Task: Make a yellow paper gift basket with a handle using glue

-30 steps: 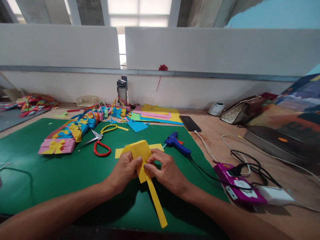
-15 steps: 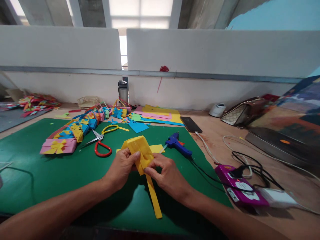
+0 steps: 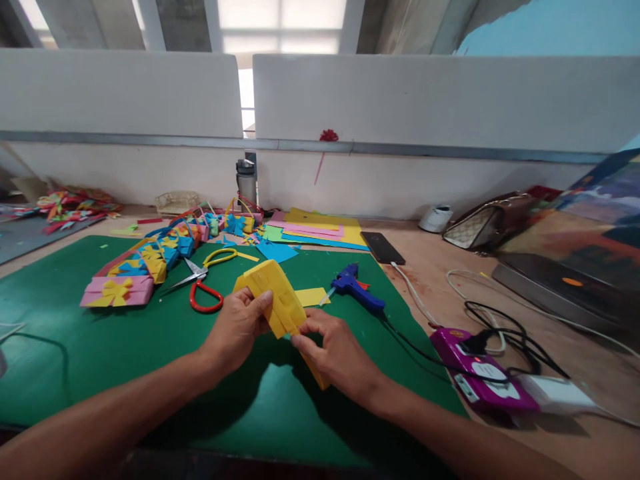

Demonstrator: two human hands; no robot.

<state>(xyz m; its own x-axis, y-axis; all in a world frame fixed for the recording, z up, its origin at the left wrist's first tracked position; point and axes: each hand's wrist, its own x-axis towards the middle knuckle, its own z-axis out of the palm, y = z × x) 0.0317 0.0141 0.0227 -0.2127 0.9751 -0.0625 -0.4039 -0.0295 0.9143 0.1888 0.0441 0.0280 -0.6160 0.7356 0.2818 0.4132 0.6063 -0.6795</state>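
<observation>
Above the green mat (image 3: 150,373) I hold a folded yellow paper box (image 3: 275,293), tilted, with its flat side facing me. My left hand (image 3: 243,327) grips its left edge, thumb on the near face. At the lower right corner my right hand (image 3: 327,337) pinches the box; a yellow strip (image 3: 316,373) hangs down under that hand, partly hidden. A flat piece of yellow paper (image 3: 313,297) lies on the mat behind. To the right rests a blue glue gun (image 3: 357,287). Scissors (image 3: 203,277) with one red and one yellow handle lie open on the left.
Paper baskets with bows (image 3: 117,291) stand in a row on the left. Coloured paper sheets (image 3: 320,230), a phone (image 3: 383,248) and a bottle (image 3: 246,183) are at the back. A purple power strip (image 3: 483,370) with cables lies on the right.
The yellow box has turned and flattened toward me, its lower end swinging right. The hanging strip has moved up and right, now mostly behind my right hand. Both hands keep hold.
</observation>
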